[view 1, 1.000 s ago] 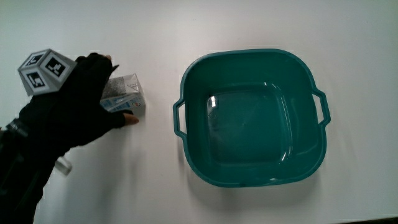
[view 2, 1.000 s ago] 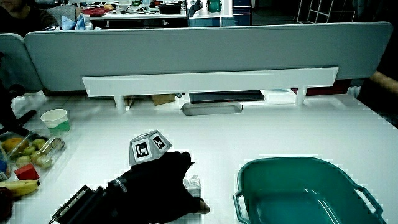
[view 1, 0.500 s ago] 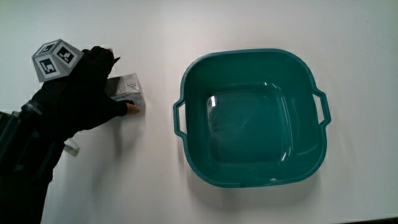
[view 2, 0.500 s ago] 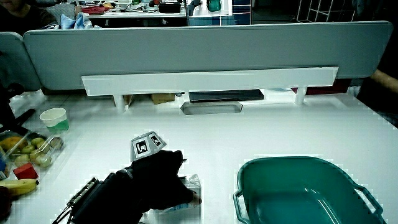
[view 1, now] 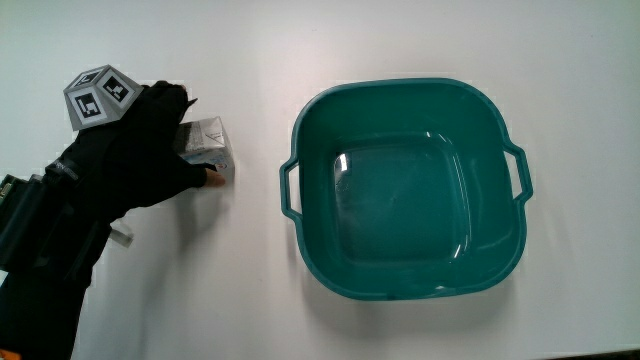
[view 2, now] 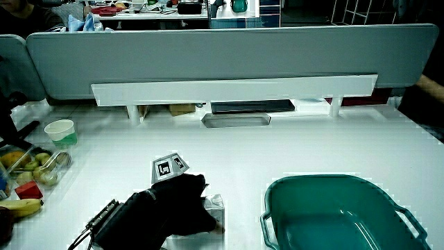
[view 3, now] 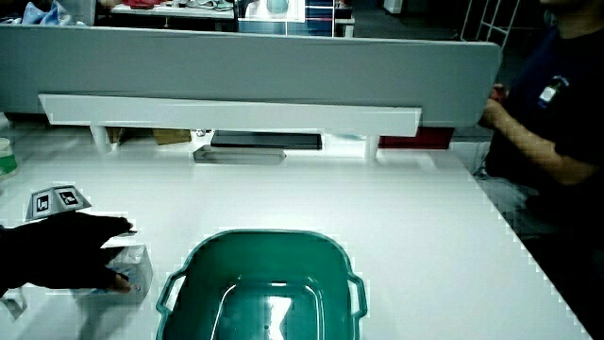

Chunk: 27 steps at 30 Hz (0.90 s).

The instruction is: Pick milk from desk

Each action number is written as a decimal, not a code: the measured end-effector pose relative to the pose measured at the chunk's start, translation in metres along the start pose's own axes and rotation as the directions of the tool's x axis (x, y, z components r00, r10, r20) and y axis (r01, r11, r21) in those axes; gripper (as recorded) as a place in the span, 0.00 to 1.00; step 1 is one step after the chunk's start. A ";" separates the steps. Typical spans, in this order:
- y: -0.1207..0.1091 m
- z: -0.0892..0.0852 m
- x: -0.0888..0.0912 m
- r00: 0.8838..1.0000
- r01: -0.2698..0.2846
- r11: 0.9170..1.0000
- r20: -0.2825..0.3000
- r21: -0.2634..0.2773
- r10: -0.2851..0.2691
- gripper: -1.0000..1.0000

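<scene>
A small white and blue milk carton lies on the white desk beside the teal basin. The black-gloved hand covers most of the carton, its fingers curled around it and the thumb tip pressed against the carton's side nearest the person. The patterned cube sits on the back of the hand. In both side views the carton shows only partly past the hand.
The teal basin with two handles stands empty beside the carton. A paper cup, a fruit tray and a banana lie at the desk's edge. A low grey partition closes the desk.
The hand has slid a little farther over the carton and its fingers have closed more tightly on it. The carton has stayed in place on the desk.
</scene>
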 end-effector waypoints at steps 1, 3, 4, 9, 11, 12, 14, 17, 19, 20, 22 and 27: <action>-0.001 0.001 0.001 1.000 -0.001 1.000 -0.003 0.006 0.001 0.50; -0.001 0.001 0.000 1.000 -0.002 1.000 -0.008 0.012 0.002 0.54; -0.001 0.002 0.000 1.000 0.001 1.000 -0.001 0.014 -0.001 0.55; -0.002 0.003 0.000 1.000 0.005 1.000 -0.004 0.026 -0.005 0.64; -0.002 0.003 0.000 1.000 0.012 1.000 -0.007 0.027 -0.012 0.68; -0.002 0.003 0.000 1.000 0.011 0.999 -0.005 0.031 -0.010 0.70; -0.003 0.003 0.001 1.000 0.019 0.999 -0.010 0.038 -0.019 0.73; -0.001 0.003 -0.002 1.000 0.027 0.999 0.001 0.046 -0.027 0.79; -0.002 0.004 -0.001 1.000 0.025 0.999 -0.003 0.049 -0.025 0.82; -0.002 0.003 -0.002 1.000 0.023 0.999 0.003 0.045 -0.023 0.84; -0.002 0.004 -0.002 1.000 0.030 0.998 0.009 0.046 -0.030 0.88; -0.002 0.004 -0.003 0.999 0.043 0.997 0.014 0.057 -0.044 0.96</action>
